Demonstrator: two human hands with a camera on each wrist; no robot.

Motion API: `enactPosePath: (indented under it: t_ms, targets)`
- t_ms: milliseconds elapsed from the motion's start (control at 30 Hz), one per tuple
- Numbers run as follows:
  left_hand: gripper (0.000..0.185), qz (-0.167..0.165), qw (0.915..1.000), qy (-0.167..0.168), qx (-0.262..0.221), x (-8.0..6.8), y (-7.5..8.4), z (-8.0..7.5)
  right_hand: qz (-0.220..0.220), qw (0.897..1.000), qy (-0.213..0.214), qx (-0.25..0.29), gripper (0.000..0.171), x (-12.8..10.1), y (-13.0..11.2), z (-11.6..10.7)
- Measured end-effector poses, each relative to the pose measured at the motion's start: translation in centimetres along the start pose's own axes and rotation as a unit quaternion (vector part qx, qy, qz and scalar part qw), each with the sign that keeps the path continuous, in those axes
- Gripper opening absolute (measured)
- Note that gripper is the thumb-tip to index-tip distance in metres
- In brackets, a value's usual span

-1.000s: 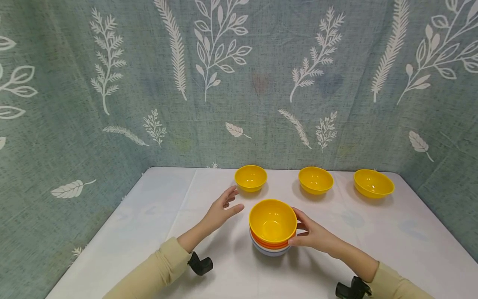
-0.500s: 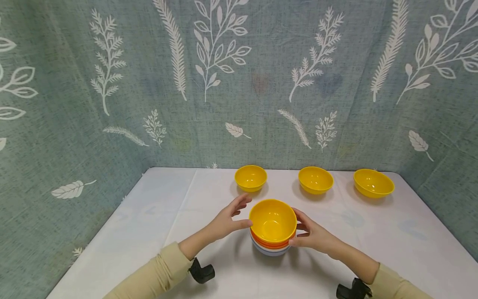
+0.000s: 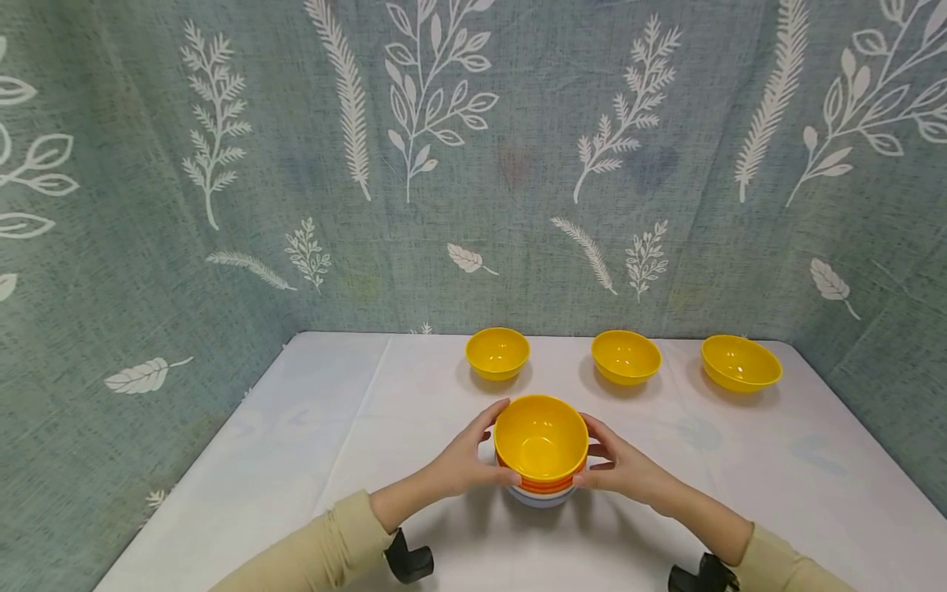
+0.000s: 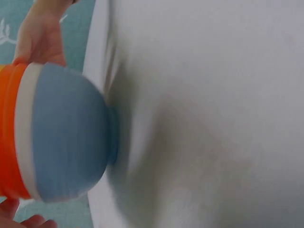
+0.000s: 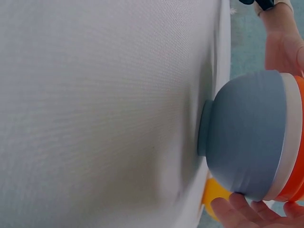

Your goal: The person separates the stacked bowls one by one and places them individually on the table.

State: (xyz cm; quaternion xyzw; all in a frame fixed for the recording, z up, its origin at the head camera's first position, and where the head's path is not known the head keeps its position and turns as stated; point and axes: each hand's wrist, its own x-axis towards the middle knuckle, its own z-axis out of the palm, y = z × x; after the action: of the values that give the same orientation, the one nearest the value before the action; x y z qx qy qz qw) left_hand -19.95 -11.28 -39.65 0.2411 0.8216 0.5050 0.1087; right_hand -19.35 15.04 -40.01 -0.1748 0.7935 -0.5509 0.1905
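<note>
"What are you gripping?"
"My left hand (image 3: 464, 464) and right hand (image 3: 623, 470) hold the nested bowl stack (image 3: 542, 452) from both sides."
"Where is it?"
"Lower centre of the head view."

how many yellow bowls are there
4: left bowl, middle bowl, right bowl at the back of the table, plus the top bowl of the stack; more may be hidden underneath.

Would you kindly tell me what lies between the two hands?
The stack of bowls, yellow on top, is between the left hand and the right hand, as the head view shows.
</note>
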Motion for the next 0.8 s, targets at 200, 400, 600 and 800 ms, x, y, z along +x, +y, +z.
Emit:
enactPosePath:
  t_ms: [200, 400, 600, 800]
  targets:
    - [0.099, -0.015, 0.9997, 0.015, -0.007, -0.1, 0.0, 1.0, -0.005, 1.000, -0.003, -0.001, 0.086, -0.1, 0.0, 0.0]
    - [0.106, -0.020, 0.9989, 0.031, -0.030, 0.0, 0.2, 1.9, -0.001, 1.000, -0.005, 0.002, 0.087, 0.0, 0.0, 0.0]
    - [0.108, -0.015, 0.9978, 0.046, -0.044, -0.1, 0.5, 2.4, -0.001, 1.000, -0.006, 0.001, 0.087, 0.0, 0.1, 0.0]
    - [0.106, -0.009, 0.9975, 0.051, -0.049, -0.1, 0.4, 2.6, -0.003, 1.000, -0.006, 0.004, 0.087, 0.0, 0.1, 0.0]
